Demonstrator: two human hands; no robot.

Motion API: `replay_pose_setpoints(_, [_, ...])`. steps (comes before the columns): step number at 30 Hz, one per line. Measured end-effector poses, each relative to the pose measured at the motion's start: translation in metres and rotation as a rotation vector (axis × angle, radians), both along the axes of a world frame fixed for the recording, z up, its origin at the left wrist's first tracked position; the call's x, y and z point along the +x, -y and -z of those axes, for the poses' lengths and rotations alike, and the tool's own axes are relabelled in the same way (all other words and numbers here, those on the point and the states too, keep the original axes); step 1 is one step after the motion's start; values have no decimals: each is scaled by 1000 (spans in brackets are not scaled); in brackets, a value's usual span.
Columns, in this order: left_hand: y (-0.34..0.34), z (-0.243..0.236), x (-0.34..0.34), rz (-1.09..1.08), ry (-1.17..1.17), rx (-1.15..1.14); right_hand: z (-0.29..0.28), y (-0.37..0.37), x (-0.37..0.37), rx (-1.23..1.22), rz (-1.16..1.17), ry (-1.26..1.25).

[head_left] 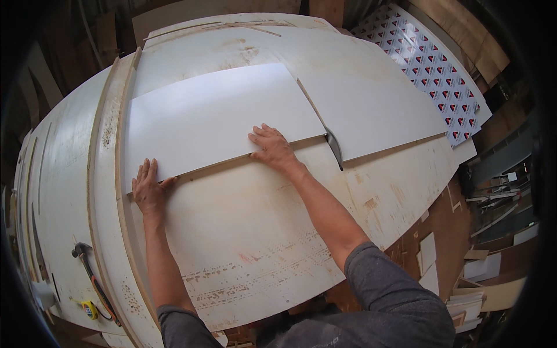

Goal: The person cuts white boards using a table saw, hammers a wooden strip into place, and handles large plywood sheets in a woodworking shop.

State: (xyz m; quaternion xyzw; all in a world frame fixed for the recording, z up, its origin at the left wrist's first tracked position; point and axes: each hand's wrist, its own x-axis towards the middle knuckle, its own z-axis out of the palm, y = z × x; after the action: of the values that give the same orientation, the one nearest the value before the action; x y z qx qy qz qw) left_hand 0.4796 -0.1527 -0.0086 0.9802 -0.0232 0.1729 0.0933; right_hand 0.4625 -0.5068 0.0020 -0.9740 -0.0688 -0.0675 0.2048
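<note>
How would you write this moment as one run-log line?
left hand: on white panel; right hand: on panel's near edge; wooden strip: along panel's left edge

The front panel (220, 116) is plain glossy white, and the sheet (371, 107) to its right is white too. The surface (249, 223) is cream, blotched and speckled with brown. A patterned board (432, 75) repeats small red and dark blue marks on pale grey-white. The tape measure (89, 310) is yellow and black, the hammer (97, 283) black with orange, the shirt (394, 290) charcoal grey.
</note>
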Motion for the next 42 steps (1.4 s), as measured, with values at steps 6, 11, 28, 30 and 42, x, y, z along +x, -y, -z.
replay_pose_setpoints(6, [4,-3,54,3,-39,0,-1,-2,51,-9,40,-32])
replay_pose_setpoints(11, [11,-8,92,-22,-113,-11,-6,-8,94,-121,81,-99])
replay_pose_setpoints(28, [-14,-2,90,74,-95,-299,32,-73,72,-129,314,146])
replay_pose_setpoints(30, [-51,21,96,-9,45,-402,32,-120,39,23,172,162])
replay_pose_setpoints(42, [-21,-9,54,37,-219,-854,17,-158,-73,289,109,81])
